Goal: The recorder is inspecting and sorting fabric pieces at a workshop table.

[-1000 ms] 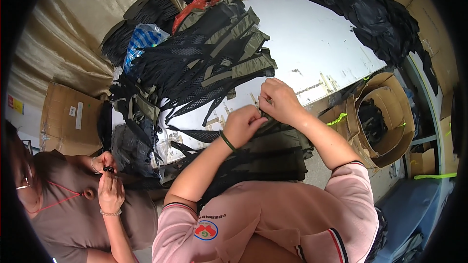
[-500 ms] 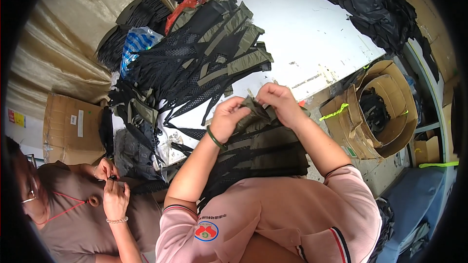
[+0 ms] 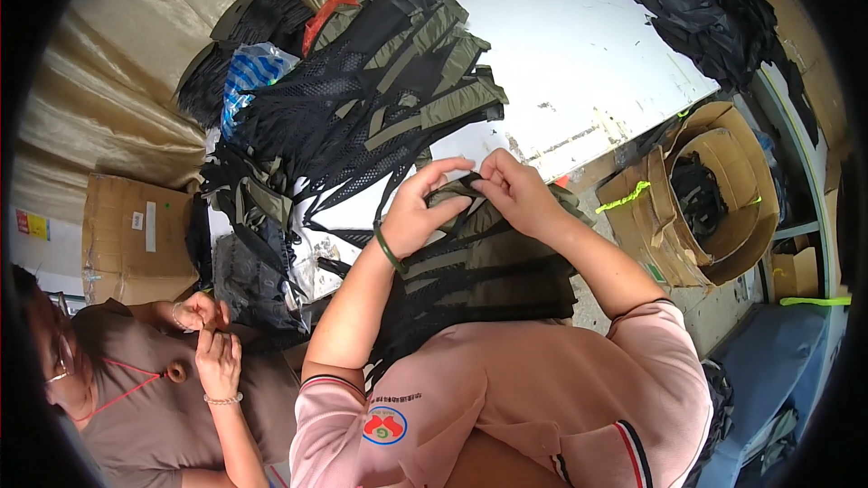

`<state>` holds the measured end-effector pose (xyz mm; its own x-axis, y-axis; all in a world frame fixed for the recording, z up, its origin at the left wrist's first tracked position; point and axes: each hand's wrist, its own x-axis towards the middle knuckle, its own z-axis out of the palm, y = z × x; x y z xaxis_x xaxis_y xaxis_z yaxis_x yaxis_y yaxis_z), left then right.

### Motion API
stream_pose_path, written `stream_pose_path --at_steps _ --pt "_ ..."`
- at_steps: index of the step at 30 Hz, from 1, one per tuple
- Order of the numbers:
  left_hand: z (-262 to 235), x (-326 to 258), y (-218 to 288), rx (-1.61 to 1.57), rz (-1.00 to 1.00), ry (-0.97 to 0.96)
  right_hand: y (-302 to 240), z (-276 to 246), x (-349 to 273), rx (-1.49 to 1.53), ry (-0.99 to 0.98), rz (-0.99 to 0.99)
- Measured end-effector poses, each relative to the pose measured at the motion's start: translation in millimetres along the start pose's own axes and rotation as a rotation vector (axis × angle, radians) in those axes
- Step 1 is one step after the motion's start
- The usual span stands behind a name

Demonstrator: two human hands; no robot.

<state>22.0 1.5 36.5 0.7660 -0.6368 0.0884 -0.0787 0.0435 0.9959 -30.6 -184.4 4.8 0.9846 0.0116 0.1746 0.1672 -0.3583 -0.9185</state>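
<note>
My right hand [image 3: 519, 196] pinches the upper edge of an olive and black fabric piece [image 3: 470, 233] between thumb and forefinger. Close beside it, my left hand [image 3: 418, 210], with a dark green bangle [image 3: 391, 251] at the wrist, is curled around the same edge. Its thumb lies on the near side and its fingers on the far side; the fingertips are partly hidden. From my hands the fabric hangs over more dark olive and black cloth [image 3: 488, 285] in front of my body. Black mesh and straps show at its left.
Olive and black mesh pieces [image 3: 398, 81] lie heaped on the white table [image 3: 579, 45]. A cardboard box [image 3: 633, 217] with black items stands to the right, another box [image 3: 136, 235] at left. Black sheeting [image 3: 678, 9] covers the far right. A co-worker [image 3: 154, 380] sits at left, hands together.
My left hand has opened wider around the fabric edge, its fingers reaching farther up. The fabric between my hands has shifted and spread. The co-worker's hands have moved slightly.
</note>
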Motion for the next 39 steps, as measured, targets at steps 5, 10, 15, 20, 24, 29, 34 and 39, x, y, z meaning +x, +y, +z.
stream_pose_path --at_steps 5,10,15,20,24,29,34,39 --pt "-9 1 -22 0.08 -0.304 0.114 5 -12 12 0.253 0.183 0.07" --pt "-11 4 -19 -0.059 -0.42 0.055 -21 -8 1 0.037 -0.094 -0.051" --pt "-10 -8 -5 0.063 -0.234 -0.073 -23 -30 11 0.451 -0.026 0.133" --pt "-66 -41 13 0.386 -0.26 -0.193 -22 -108 7 0.519 0.288 -0.015" --pt "-83 -68 44 0.513 -0.501 -0.282 12 -129 -11 0.135 -0.064 0.352" --pt "-78 -72 -8 1.189 -0.315 -0.489 56 -101 42 -0.524 -0.188 0.309" --pt "-46 -32 -35 0.828 -0.115 -0.46 100 -53 150 -0.589 0.088 0.351" --pt "-32 -18 -46 0.742 -0.164 -0.467 148 -49 180 -0.464 0.114 0.458"
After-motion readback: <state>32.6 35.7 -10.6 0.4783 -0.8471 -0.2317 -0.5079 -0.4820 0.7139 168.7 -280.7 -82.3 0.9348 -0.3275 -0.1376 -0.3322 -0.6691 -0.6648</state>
